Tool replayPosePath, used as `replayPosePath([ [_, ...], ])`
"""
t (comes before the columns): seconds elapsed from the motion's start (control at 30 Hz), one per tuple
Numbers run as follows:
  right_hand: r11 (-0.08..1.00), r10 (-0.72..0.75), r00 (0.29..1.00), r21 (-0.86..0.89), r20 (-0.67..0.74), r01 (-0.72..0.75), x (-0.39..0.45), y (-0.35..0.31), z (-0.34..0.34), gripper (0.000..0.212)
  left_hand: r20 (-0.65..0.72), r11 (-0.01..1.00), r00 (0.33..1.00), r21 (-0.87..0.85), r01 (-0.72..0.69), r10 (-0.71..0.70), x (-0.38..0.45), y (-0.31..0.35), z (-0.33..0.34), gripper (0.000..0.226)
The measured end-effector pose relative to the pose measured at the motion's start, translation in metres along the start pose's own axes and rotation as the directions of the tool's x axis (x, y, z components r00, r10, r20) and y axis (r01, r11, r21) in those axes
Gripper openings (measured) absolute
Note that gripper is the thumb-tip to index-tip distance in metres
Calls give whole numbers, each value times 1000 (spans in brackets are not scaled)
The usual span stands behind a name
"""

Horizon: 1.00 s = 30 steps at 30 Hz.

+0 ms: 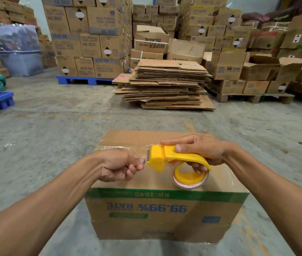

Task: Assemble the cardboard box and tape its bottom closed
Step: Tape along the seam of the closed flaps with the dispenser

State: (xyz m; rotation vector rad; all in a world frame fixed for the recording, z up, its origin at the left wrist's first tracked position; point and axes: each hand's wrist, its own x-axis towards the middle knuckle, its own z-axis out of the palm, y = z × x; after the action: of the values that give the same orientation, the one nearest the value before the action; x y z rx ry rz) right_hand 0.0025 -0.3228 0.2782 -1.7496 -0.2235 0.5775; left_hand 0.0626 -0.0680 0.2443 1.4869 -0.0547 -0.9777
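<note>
Both hands work just above the upturned cardboard box (165,209) standing on the floor (54,126): right hand (200,150) grips the yellow tape dispenser (176,159), left hand (120,165) pinches the clear tape (128,149) drawn from it.

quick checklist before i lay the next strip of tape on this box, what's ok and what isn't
1. Box upside down, bottom facing up: ok. The printing on the cardboard box reads inverted.
2. Dispenser held firmly: ok. The right hand wraps the yellow tape dispenser by its handle.
3. Tape end free and under control: ok. The left hand pinches the clear tape just in front of the cutter.
4. Roll has tape left: ok, though the tape roll looks thin.
5. Flaps flush along the centre seam: cannot tell, the hands cover it.
6. Earlier tape stuck down: cannot tell. Clear film shows at the right edge, but its bond is unclear.
</note>
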Motion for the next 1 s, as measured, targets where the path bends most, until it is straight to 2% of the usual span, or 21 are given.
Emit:
replayPosePath([
  [0.1, 999, 32, 999, -32, -2, -32, -2, -2, -3, 40, -97, 1000, 995, 25, 4, -2, -6, 1, -41, 24],
  [0.2, 996, 73, 997, -57, -18, -74, -7, 6, -9, 41, -207, 1000, 978, -19, 16, -20, -15, -12, -87, 21],
  [0.33, 969, 54, 999, -240, -2, -53, 7, 3, -10, 52, -314, 989, 944, 137, -60, 101, -12, -7, -100, 21],
  [0.4, 932, -4, 999, -362, -48, -14, 20, -8, -11, 61, -420, 955, 872, 254, -152, 251, -6, 6, -99, 20],
  [0.5, 885, -109, 985, -464, -132, 36, 46, -28, -14, 50, -556, 877, 686, 384, -289, 470, 6, 16, -109, 17],
  [0.57, 855, -133, 981, -517, -140, 42, 65, -38, -15, 50, -623, 843, 572, 440, -308, 534, 17, 11, -120, 15],
  [0.63, 826, -131, 981, -563, -143, 29, 86, -40, -18, 52, -678, 842, 500, 451, -295, 538, 28, 3, -128, 13],
  [0.77, 789, -120, 982, -615, -147, 5, 117, -31, -20, 39, -725, 860, 462, 434, -268, 510, 46, -14, -140, 12],
  [1.0, 774, -54, 994, -633, -92, -16, 133, -26, -29, 37, -741, 866, 452, 401, -298, 498, 72, -22, -151, 12],
])
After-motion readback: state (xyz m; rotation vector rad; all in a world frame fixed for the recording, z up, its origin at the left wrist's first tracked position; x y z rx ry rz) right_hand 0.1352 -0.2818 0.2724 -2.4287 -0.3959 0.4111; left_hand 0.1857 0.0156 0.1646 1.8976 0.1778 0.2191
